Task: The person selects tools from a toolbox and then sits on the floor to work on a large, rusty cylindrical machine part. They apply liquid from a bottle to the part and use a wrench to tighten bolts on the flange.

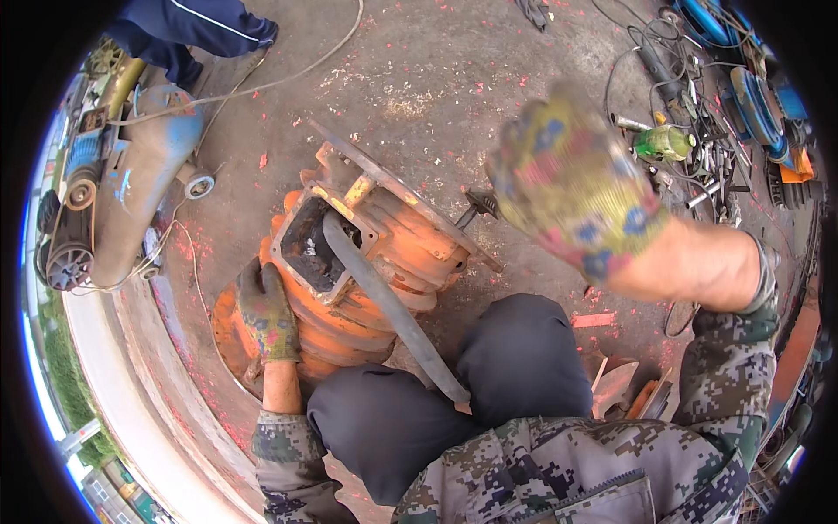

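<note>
In front of my knees lies an orange ribbed metal housing (406,236) with a square opening. A grey bar or pipe (393,319) slants out of that opening and ends between my knees. My left hand (266,314), in a patterned glove, grips the housing's near left side. Some of its fingertips are hidden against the metal. My right hand (580,183), gloved alike, is raised to the right of the housing, closed and blurred by motion. A dark metal tool end (478,206) shows beside this fist, close to the flange plate (384,175); its handle is hidden.
A blue-grey machine with a motor and belt pulleys (144,183) stands at the left. Tools and metal parts (711,157) lie at the right around a green bottle (665,142). A cable (288,79) crosses the floor. Another person's legs (196,31) are at the upper left.
</note>
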A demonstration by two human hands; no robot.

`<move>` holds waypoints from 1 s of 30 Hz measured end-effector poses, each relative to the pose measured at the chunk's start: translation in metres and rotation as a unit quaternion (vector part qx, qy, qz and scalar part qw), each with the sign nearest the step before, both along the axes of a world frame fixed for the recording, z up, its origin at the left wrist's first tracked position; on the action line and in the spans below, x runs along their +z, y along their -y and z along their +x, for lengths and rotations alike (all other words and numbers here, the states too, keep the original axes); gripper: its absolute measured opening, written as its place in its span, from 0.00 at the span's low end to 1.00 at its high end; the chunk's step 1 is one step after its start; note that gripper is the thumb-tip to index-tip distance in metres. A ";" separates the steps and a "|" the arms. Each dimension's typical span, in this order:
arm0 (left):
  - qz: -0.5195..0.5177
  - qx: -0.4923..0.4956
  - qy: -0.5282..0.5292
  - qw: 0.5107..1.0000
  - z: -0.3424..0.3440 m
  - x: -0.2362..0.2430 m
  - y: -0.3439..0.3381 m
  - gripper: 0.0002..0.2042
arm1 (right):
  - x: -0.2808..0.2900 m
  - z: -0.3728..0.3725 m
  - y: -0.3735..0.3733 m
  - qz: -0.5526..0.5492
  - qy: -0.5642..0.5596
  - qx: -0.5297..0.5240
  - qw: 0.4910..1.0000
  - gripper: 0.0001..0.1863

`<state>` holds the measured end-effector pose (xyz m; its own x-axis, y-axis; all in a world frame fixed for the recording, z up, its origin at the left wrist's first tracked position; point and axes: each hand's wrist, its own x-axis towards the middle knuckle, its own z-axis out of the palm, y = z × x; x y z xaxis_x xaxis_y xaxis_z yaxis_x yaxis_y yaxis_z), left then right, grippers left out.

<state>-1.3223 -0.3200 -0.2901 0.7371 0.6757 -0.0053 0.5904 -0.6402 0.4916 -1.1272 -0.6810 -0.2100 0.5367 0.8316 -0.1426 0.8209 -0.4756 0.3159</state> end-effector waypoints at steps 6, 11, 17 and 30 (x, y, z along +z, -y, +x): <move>-0.033 -0.052 0.024 0.998 0.028 -0.028 0.009 0.21 | -0.066 -0.059 0.075 0.019 -0.313 -0.327 0.892 0.10; -0.005 -0.052 0.014 0.999 0.018 -0.028 0.001 0.22 | -0.256 0.033 0.001 0.313 -0.403 -0.155 0.846 0.07; -0.053 -0.037 0.019 0.998 0.027 -0.038 0.017 0.23 | -0.117 0.107 -0.050 0.245 0.013 0.151 0.958 0.15; -0.020 -0.043 0.023 0.999 0.023 -0.027 0.015 0.21 | -0.225 0.065 -0.007 0.270 -0.310 -0.128 0.903 0.08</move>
<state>-1.2988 -0.3347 -0.3166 0.7926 0.6098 0.0035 0.5106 -0.6668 0.5429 -1.0621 -0.6744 -0.4353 0.6778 0.7293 -0.0928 0.6012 -0.6225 -0.5010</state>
